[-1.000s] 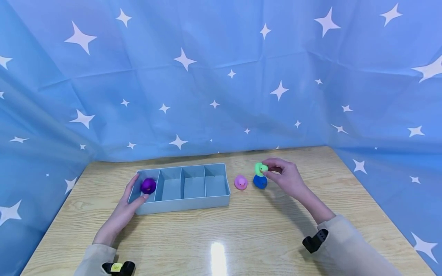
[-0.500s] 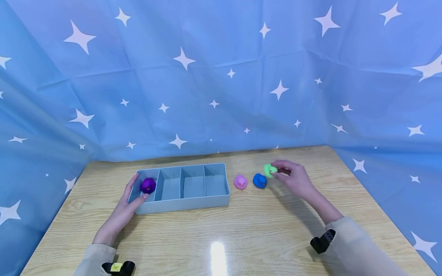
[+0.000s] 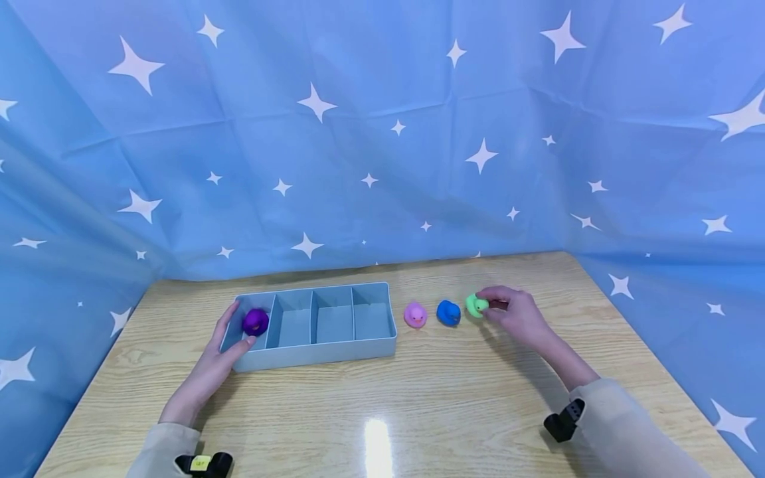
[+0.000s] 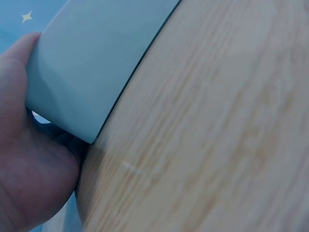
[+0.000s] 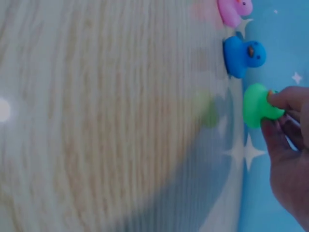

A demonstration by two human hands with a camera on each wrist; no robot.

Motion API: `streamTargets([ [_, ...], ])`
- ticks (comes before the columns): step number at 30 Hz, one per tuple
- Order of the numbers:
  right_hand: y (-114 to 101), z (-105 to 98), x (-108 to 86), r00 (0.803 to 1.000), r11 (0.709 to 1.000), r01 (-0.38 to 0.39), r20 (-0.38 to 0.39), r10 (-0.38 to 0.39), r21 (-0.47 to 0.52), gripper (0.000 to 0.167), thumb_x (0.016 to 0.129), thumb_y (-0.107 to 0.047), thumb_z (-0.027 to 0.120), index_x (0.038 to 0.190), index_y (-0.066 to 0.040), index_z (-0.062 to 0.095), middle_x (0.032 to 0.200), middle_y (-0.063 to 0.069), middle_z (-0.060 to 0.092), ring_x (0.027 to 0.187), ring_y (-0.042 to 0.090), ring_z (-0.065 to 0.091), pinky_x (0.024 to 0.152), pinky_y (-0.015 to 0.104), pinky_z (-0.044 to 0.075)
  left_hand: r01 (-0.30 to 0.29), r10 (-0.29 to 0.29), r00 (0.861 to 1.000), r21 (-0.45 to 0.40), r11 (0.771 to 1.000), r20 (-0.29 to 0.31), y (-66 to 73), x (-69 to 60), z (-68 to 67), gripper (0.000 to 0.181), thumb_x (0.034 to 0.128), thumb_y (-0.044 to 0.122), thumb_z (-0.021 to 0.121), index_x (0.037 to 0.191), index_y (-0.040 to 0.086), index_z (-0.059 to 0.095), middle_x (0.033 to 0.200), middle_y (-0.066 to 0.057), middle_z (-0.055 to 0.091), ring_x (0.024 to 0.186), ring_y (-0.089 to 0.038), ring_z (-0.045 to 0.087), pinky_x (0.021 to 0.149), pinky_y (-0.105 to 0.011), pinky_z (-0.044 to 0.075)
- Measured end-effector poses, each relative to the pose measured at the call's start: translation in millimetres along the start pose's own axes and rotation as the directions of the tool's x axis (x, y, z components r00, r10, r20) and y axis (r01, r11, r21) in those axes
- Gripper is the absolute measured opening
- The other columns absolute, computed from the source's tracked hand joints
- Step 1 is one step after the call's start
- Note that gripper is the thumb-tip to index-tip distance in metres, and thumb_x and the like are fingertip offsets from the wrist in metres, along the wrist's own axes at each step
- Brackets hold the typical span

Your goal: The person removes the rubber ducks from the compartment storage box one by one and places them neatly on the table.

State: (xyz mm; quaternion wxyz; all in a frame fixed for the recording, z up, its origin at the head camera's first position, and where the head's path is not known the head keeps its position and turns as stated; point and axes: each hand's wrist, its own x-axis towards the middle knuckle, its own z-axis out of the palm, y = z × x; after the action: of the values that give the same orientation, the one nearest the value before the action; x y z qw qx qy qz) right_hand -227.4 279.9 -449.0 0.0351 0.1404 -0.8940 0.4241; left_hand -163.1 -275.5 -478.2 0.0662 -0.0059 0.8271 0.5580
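My right hand [image 3: 518, 316] pinches a green rubber duck [image 3: 475, 306] between thumb and fingers, low over the table. In the right wrist view the green duck [image 5: 258, 106] is in the fingertips, beside a blue rubber duck [image 5: 237, 56]. That blue duck [image 3: 448, 313] and a pink rubber duck [image 3: 415, 315] stand in a row to its left. My left hand [image 3: 210, 365] grips the left end of a blue-grey divided box [image 3: 317, 355], thumb over the front rim. A purple rubber duck [image 3: 255, 322] sits in the leftmost compartment. The left wrist view shows the box wall [image 4: 96, 63] against the hand.
The wooden table [image 3: 335, 418] carries everything, with a bright light reflection [image 3: 378, 445] near its front. A blue curtain with white stars [image 3: 358, 133] stands behind the table and along both sides. Black cameras [image 3: 564, 421] are strapped at both wrists.
My right hand has carried the green duck rightward from above the blue duck, then lowered it toward the table right of the blue one. The left hand and the box hold their place.
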Motion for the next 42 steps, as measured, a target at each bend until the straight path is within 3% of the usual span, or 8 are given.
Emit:
streamTargets([
  [16,7.6,1.6,2.3,0.999,0.998,-0.016,0.047,0.018,-0.060,0.029,0.091,0.008,0.068,0.120,0.011,0.069,0.123,0.028,0.065,0.106,0.041,0.068,0.085,0.041,0.060,0.001,-0.001,1.000,-0.003,1.000,-0.003,2.2,-0.3,0.6,0.088,0.1037,0.036,0.058,0.166,0.035,-0.004,0.170,-0.018,-0.010,0.152,-0.050,-0.010,0.110,-0.081,0.000],
  [23,8.8,2.3,1.1,0.996,0.997,-0.054,0.065,0.057,-0.050,0.027,0.096,0.002,0.066,0.122,0.008,0.069,0.124,0.026,0.066,0.108,0.039,0.067,0.083,0.036,0.059,0.001,-0.001,1.000,0.000,1.000,-0.008,0.3,-0.4,0.1,0.087,0.1036,0.036,0.058,0.166,0.035,-0.003,0.170,-0.018,-0.010,0.152,-0.050,-0.009,0.110,-0.081,0.000],
  [42,10.1,3.2,-0.1,0.998,0.997,-0.023,0.053,0.027,-0.075,0.027,0.096,0.002,0.066,0.122,0.009,0.069,0.123,0.026,0.066,0.107,0.041,0.067,0.082,0.035,0.060,0.005,-0.005,1.000,0.001,1.000,0.000,0.9,-0.3,0.9,0.088,0.1039,0.037,0.058,0.166,0.035,-0.005,0.170,-0.018,-0.011,0.152,-0.050,-0.010,0.110,-0.081,0.000],
])
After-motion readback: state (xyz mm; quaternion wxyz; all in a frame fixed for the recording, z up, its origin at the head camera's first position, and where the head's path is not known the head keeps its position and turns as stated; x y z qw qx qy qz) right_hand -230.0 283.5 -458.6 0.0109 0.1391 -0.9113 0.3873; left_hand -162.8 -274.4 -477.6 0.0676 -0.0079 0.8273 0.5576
